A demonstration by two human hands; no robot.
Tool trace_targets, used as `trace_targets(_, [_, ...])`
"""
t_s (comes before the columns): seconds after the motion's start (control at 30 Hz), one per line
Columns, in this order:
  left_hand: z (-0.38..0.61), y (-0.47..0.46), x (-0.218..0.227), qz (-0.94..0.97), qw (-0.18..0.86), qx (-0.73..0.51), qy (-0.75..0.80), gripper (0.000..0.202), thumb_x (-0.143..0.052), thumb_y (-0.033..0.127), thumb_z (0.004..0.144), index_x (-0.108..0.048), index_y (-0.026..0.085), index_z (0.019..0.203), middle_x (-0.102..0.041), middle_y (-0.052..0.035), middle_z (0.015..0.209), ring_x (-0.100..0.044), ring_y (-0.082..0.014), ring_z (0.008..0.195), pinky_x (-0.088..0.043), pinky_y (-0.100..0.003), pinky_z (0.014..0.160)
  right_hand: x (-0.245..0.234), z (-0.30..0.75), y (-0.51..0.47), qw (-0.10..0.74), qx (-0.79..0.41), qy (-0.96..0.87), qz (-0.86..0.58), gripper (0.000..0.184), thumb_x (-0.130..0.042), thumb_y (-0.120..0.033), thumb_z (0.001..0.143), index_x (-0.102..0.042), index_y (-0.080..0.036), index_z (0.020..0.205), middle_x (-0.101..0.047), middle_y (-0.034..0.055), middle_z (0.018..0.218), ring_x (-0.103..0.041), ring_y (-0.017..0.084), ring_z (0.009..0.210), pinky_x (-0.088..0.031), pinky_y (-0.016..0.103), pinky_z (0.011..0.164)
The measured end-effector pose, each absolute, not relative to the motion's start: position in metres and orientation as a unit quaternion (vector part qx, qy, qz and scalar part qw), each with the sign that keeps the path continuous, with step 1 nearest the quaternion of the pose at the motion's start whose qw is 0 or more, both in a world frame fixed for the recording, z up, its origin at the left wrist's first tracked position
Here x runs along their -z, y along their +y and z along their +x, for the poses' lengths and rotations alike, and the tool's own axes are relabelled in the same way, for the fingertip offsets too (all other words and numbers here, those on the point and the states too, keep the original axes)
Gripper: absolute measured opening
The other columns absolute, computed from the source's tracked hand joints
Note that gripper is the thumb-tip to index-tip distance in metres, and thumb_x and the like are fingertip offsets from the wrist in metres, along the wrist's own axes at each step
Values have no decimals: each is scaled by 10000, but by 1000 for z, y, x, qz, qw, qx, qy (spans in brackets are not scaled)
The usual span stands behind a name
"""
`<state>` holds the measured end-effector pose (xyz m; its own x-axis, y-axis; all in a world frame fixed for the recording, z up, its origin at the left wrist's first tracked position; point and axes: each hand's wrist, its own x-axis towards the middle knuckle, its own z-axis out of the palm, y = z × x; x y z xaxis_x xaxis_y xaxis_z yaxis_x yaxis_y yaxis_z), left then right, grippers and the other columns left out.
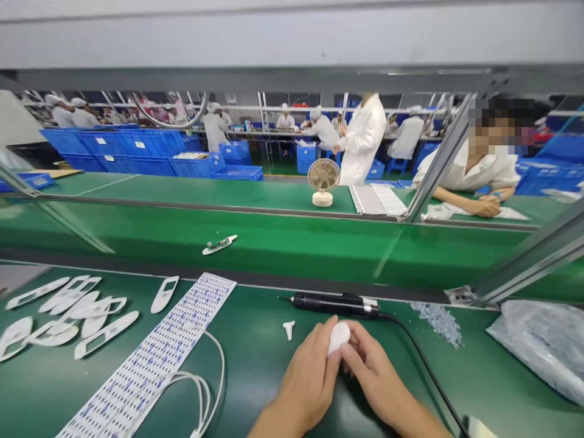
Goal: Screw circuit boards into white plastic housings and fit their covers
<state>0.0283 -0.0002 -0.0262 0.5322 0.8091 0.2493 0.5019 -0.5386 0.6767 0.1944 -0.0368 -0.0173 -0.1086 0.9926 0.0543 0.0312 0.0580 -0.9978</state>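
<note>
Between my two hands is a white rounded plastic part (338,337), its far end showing above the fingers while the rest is hidden. My left hand (310,368) is closed along its left side. From the right, the thumb and fingers of my right hand (369,368) grip the same part. Just beyond the hands lies a black electric screwdriver (335,304), its bit pointing left and its cord running toward the lower right. A small white T-shaped piece (289,330) rests on the green bench left of my left hand.
White plastic housings (107,334) lie piled at the left. A dotted white strip (150,359) with a white cable (223,365) crosses the bench. Small bluish pieces (438,322) and a plastic bag (542,347) are at right. One assembly (219,244) sits on the green belt (283,237); a co-worker (474,170) sits beyond.
</note>
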Motion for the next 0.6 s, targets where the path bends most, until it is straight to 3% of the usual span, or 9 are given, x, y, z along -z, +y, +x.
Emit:
trace_targets(0.2, [32,-9,18,784,366,-319,386,396,-329,438,1067,-583,189,1240,-699,-99,1056,-683,-222,926,-579,-365,833,11,194,-43,499,-524,-523,-450,288,-494,-469,1063,-511,-238,1234,-651,31,995,-598,159,830,-486,263,709])
trace_targets(0.43, [45,-22,18,711,423,-391,403,390,-291,420,1086,-578,195,1223,-687,-68,991,-658,-181,808,-552,-300,750,10,182,-52,485,-421,-564,-520,255,-381,-437,1092,-505,-245,1207,-631,30,999,-605,166,831,-510,284,755])
trace_targets(0.6, [49,-39,22,694,402,-369,469,485,-229,515,1069,-584,210,1198,-705,-89,956,-677,-214,803,-555,-336,749,12,175,-59,509,-376,-567,-527,244,-379,-421,1078,-529,-290,1219,-669,47,1035,-662,195,842,-560,293,769])
